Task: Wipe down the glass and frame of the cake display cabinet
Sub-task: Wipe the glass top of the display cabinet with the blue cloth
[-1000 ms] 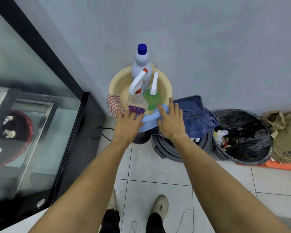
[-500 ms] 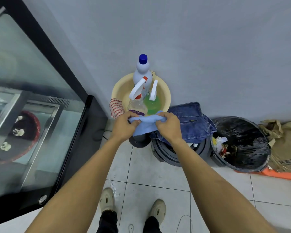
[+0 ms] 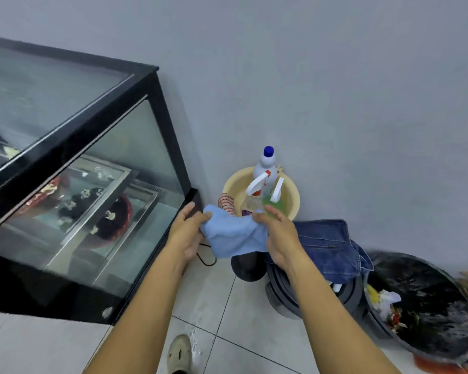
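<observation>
1. Head view: the blue cloth [image 3: 234,236] is stretched between both hands above the tiled floor [image 3: 222,306], just off the right end of the cake display cabinet [image 3: 73,184]. Its long axis runs roughly left to right, and the slack lower part droops toward the floor.
2. The left hand [image 3: 185,234] pinches the cloth's upper left corner between thumb and curled fingers, palm turned inward, close beside the cabinet's black corner post [image 3: 170,147].
3. The right hand [image 3: 278,237] grips the cloth's right end; its fingers reach forward and slightly down, with the thumb side against the fabric. How tightly they close is hard to tell, since the cloth covers the fingertips.
4. Both forearms stretch forward from the bottom edge, nearly parallel.
5. The cabinet's glass top and side panel slope away to the left; cakes on red trays [image 3: 111,220] show dimly through the hazy glass, and the cabinet's left part is cut off by the picture's edge.
6. Behind the cloth a cream basin [image 3: 291,197] against the wall holds a white bottle with a blue cap [image 3: 266,164] and two spray bottles [image 3: 274,197], their lower parts hidden.
7. To the right, a denim garment [image 3: 327,247] lies over stacked black stools; a black bin [image 3: 427,306] with rubbish is partly cut off.
</observation>
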A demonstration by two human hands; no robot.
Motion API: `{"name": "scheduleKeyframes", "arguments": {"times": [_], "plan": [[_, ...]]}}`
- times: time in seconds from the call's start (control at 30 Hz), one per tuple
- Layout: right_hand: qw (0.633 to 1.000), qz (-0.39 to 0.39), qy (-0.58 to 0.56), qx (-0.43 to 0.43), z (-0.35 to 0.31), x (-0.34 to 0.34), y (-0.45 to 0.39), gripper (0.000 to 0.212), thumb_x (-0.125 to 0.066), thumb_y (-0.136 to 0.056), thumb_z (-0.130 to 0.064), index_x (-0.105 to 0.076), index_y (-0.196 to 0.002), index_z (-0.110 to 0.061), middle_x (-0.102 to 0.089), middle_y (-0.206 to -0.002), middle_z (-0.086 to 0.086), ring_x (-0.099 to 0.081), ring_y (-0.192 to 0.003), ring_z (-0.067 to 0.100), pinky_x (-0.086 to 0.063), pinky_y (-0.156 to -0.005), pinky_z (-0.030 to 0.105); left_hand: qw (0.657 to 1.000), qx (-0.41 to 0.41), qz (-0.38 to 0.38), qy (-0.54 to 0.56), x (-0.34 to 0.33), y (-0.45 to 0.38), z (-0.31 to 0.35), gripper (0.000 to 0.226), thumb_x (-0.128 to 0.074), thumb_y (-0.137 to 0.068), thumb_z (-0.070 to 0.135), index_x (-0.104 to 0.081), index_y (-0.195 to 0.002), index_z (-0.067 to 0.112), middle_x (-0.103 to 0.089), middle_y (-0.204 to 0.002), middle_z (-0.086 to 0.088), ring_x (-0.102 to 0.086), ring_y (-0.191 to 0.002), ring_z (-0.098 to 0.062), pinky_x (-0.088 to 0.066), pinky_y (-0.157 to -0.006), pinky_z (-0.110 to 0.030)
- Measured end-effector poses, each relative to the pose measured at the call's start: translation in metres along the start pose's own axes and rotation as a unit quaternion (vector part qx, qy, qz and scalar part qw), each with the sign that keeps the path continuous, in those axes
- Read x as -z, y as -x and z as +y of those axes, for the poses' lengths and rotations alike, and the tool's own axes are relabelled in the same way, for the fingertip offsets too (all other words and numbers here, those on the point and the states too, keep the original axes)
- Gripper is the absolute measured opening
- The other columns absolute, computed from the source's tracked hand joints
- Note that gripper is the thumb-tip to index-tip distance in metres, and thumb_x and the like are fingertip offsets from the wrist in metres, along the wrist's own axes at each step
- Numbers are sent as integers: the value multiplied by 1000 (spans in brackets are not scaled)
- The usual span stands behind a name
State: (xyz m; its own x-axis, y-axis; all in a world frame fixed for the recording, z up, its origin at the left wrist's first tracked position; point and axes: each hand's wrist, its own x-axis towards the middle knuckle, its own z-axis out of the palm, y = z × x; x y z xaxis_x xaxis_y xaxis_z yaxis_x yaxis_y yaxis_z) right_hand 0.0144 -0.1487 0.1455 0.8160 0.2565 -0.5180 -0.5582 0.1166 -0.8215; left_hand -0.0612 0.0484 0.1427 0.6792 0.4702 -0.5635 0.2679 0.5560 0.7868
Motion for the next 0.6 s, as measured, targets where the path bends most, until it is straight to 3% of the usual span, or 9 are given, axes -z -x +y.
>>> {"name": "scheduleKeyframes", "arguments": {"times": [0.07, 0.13, 0.23, 0.3, 0.4, 0.43, 0.5, 0.6], "plan": [[999, -29, -7, -43, 4, -16, 4, 31, -83, -83, -14, -76, -113, -12, -77, -117, 8, -69, -117, 28, -52, -109, 46, 996, 84, -12, 3, 15, 18, 8, 33, -56, -103, 3, -54, -134, -5, -78, -102, -16, -77, -85, -20, -60, -68, -31], [996, -55, 13, -76, 9, -33, 11, 37, -83, -75, -15, -75, -110, -7, -77, -112, 9, -71, -111, 29, -53, -107, 46, 991, 128, -26, -23, 38, 37, 10, 19, -51, -106, 6, -60, -119, -3, -77, -74, -9, -74, -70, -19, -58, -65, -31], [988, -106, 52, -97, 8, -68, 30, 44, -81, -73, -12, -72, -115, 1, -77, -110, 15, -73, -102, 31, -56, -97, 45, 996, 88, 3, -15, 77, 56, 22, 25, -54, -104, 8, -66, -126, 11, -77, -77, -1, -67, -79, -19, -53, -71, -33], [981, -146, 67, -106, 1, -98, 51, 44, -82, -81, -11, -71, -120, 4, -77, -109, 17, -74, -96, 31, -58, -91, 43, 999, 20, 27, -13, 101, 73, 44, 25, -54, -103, 8, -69, -121, 18, -77, -86, -2, -68, -80, -19, -53, -69, -32], [976, -185, 78, -89, -15, -148, 89, 10, -71, -93, -3, -69, -102, 2, -71, -90, 15, -68, -78, 26, -56, -70, 35, 984, -149, 87, -36, 131, 102, 87, 32, -59, -98, 5, -72, -123, 19, -79, -104, 0, -73, -92, -17, -55, -67, -26], [973, -205, 68, -83, -21, -166, 102, 4, -65, -95, 1, -67, -98, -2, -69, -88, 13, -65, -75, 24, -54, -67, 31, 965, -227, 120, -51, 140, 117, 103, 32, -60, -97, 3, -73, -121, 20, -79, -107, 3, -74, -99, -12, -55, -72, -21], [964, -255, 42, -59, -28, -202, 126, 18, -57, -94, 7, -67, -97, -8, -69, -91, 9, -63, -75, 20, -51, -68, 28, 905, -376, 178, -91, 157, 150, 133, 30, -59, -98, 0, -70, -119, 20, -76, -112, 8, -70, -107, -1, -51, -85, -11], [950, -312, -7, 20, -38, -262, 173, 33, -50, -86, 11, -72, -97, -10, -70, -89, 3, -63, -74, 15, -48, -73, 26, 826, -511, 212, -102, 188, 194, 175, 26, -60, -101, 5, -69, -120, 20, -75, -116, 9, -68, -111, 0, -49, -96, -13]]}}
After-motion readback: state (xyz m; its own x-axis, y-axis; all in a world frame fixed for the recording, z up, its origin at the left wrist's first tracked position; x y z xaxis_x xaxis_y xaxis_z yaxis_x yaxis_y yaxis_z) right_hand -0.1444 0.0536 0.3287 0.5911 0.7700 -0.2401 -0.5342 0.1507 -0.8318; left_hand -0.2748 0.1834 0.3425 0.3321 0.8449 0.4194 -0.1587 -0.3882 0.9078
